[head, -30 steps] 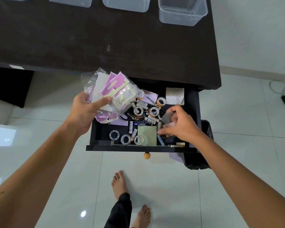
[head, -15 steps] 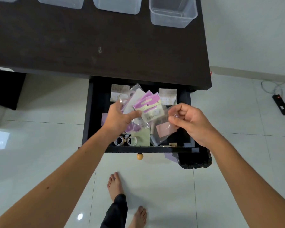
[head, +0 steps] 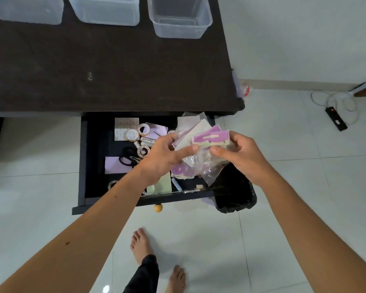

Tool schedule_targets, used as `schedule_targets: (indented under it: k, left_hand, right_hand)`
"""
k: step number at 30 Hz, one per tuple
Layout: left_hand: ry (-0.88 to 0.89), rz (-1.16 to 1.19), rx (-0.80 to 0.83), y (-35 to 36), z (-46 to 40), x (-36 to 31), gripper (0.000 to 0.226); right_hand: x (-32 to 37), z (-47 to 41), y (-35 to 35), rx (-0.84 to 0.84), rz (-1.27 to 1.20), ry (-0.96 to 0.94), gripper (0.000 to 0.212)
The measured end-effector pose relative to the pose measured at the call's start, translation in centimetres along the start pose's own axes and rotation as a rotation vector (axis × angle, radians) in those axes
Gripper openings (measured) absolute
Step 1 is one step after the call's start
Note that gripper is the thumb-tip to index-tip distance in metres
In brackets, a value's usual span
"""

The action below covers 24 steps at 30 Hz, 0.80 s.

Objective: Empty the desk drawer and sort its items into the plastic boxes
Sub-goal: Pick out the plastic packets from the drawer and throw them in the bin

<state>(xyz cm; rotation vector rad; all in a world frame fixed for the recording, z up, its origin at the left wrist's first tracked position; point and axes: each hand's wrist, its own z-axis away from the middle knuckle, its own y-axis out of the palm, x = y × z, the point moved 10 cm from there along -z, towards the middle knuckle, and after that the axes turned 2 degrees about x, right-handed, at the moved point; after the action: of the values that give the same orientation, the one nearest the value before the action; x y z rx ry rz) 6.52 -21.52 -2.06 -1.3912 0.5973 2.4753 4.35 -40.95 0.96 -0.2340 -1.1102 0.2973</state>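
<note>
The black desk drawer (head: 82, 157) stands pulled open below the dark desk top (head: 106, 66). Above its right half both hands grip one bundle of clear plastic packets (head: 201, 149) with purple and cream cards inside. My left hand (head: 167, 155) holds the bundle's left side, thumb on top. My right hand (head: 241, 153) pinches its right side. In the drawer lie black scissors (head: 128, 156), several tape rolls (head: 143, 129), batteries (head: 146, 141), a lilac paper (head: 114, 166) and a green note pad (head: 164, 185). Three clear plastic boxes (head: 179, 17) stand at the desk's far edge.
A black bin (head: 235, 195) stands on the white tiled floor under the drawer's right front corner. A power strip with a white cable (head: 336, 118) lies on the floor at the right. My bare feet (head: 141, 244) are below the drawer's round knob (head: 158, 207).
My left hand carried the packet bundle from the drawer's left side to its right. My right hand lifted a clear packet out of the drawer and joined it to the bundle.
</note>
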Motion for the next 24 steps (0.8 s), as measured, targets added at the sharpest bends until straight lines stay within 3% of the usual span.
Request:
schedule_targets:
  k: [2,5,10,18,24]
  left_hand:
    - [0.001,0.008,0.038,2.0,-0.6,-0.8,0.026]
    - [0.016,0.0,0.112,5.7,-1.8,-1.7,0.047]
    - [0.014,0.004,0.201,12.5,-4.0,-2.0,0.047]
    - [-0.016,-0.097,-0.015,20.9,-7.8,2.0,0.044]
    - [-0.071,-0.21,-0.124,24.4,-9.7,8.8,0.034]
  right_hand:
    - [-0.3,0.6,-1.4,-0.017,-0.07,0.0,0.032]
    - [-1.2,1.5,-4.2,-0.071,-0.121,0.009,0.031]
    - [-4.6,3.5,-10.2,-0.211,-0.25,0.015,0.034]
    - [-13.0,7.3,-18.4,-0.346,-0.371,0.094,0.025]
    - [-20.8,7.7,-20.2,-0.376,-0.357,0.207,0.024]
